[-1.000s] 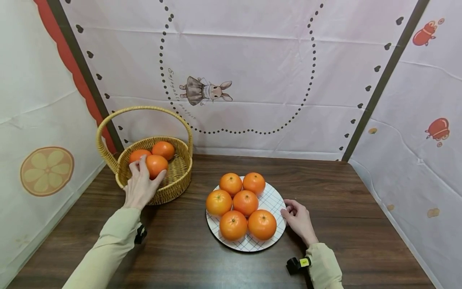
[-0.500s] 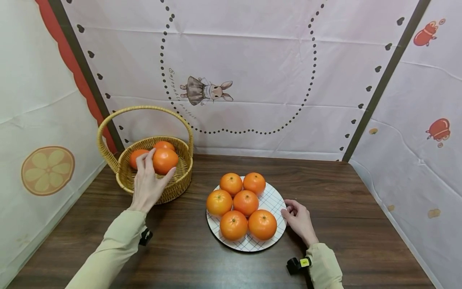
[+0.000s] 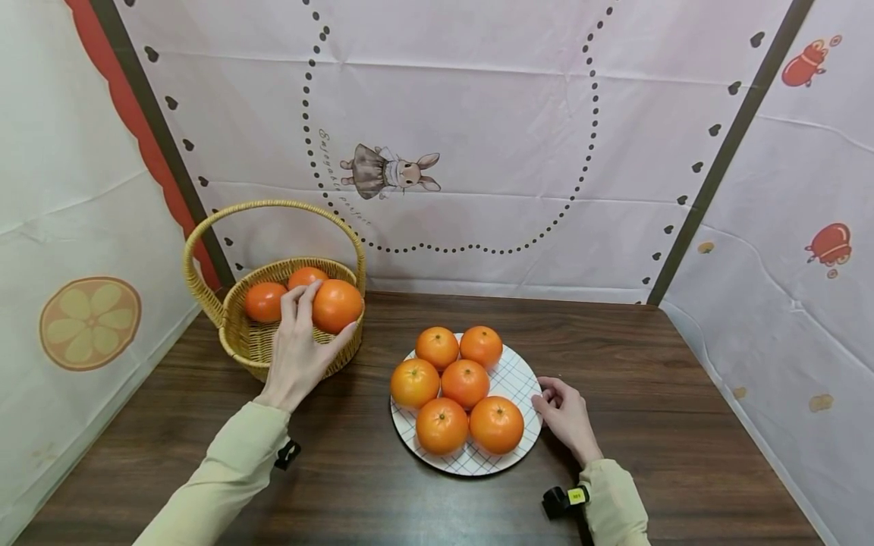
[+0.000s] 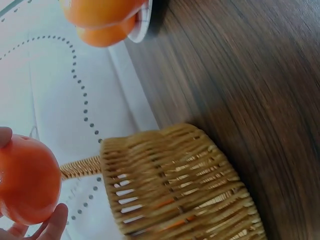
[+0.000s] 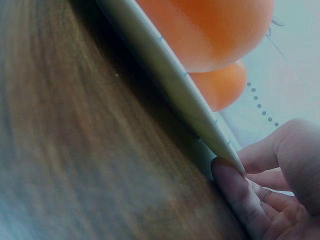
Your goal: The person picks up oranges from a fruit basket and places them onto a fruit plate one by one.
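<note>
My left hand (image 3: pixel 297 360) holds an orange (image 3: pixel 337 306) between thumb and fingers, over the right side of a wicker basket (image 3: pixel 347 350). In the left wrist view the held orange (image 4: pixel 30 180) is raised near the basket's woven wall (image 4: pixel 175 185). Two more oranges lie inside the basket, one at the left (image 3: pixel 265 302) and one at the back (image 3: pixel 306 277). My right hand (image 3: pixel 565 418) pinches the right rim of a round white checked plate (image 3: pixel 515 379). The right wrist view shows thumb and fingers on either side of the plate's edge (image 5: pixel 175 82).
Several oranges (image 3: pixel 466 384) sit grouped on the plate, mostly on its left and front. The basket's tall arched handle (image 3: pixel 273 203) rises over its opening. Dark wood tabletop (image 3: pixel 649 364) surrounds both, with printed cloth walls (image 3: pixel 478 152) at the back and sides.
My left hand has lifted the orange from among the others in the basket and moved it right, toward the basket's right rim. The right hand and plate have stayed put.
</note>
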Motion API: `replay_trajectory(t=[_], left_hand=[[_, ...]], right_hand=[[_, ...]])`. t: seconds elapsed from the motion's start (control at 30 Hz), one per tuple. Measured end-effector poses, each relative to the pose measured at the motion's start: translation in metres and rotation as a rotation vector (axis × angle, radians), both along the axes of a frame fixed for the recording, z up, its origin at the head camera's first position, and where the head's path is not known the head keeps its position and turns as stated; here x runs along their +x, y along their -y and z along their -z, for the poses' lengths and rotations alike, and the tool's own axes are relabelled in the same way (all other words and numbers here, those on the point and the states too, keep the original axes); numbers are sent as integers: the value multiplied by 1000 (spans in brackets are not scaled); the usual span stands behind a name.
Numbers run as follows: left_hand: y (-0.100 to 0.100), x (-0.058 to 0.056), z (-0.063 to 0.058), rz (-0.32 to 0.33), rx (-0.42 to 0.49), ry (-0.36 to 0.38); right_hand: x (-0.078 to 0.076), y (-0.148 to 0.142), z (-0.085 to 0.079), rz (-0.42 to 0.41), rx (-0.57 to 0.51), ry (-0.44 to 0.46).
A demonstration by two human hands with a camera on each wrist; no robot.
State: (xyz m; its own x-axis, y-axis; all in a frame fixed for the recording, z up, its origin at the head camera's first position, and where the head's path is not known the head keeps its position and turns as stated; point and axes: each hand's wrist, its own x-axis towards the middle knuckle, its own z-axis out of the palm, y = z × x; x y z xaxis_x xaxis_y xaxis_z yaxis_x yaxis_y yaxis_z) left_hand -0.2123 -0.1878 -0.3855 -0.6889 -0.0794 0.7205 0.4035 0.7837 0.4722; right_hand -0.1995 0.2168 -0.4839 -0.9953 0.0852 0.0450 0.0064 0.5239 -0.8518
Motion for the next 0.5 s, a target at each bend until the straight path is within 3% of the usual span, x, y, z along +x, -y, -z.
replay_trajectory(t=[0.5], left_hand=[[-22, 9, -7, 79, -49, -66]], right_hand=[[-1, 0, 1, -1, 0, -14]])
